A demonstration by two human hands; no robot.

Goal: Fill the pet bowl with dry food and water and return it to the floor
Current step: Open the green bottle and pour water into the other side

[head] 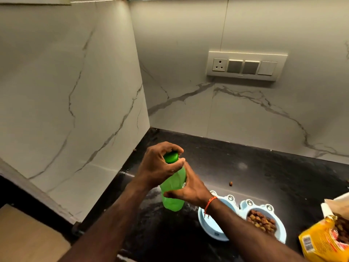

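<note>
A left hand (157,163) is closed round the cap (171,157) of a green bottle (173,188); the right hand (188,188) grips its body above the counter (255,167). Best to hold the bottle upright while twisting (spills likely otherwise). Just right, the double bowl (242,210) sits on the counter: kibble (261,221) in one well, the other looks empty.

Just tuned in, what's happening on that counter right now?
A person is working on a green bottle standing on the black counter. The left hand grips its cap; the right hand holds the body. Beside it, the double pet bowl has kibble in its right side; the left side looks dry. An open food bag sits at the right.
</note>
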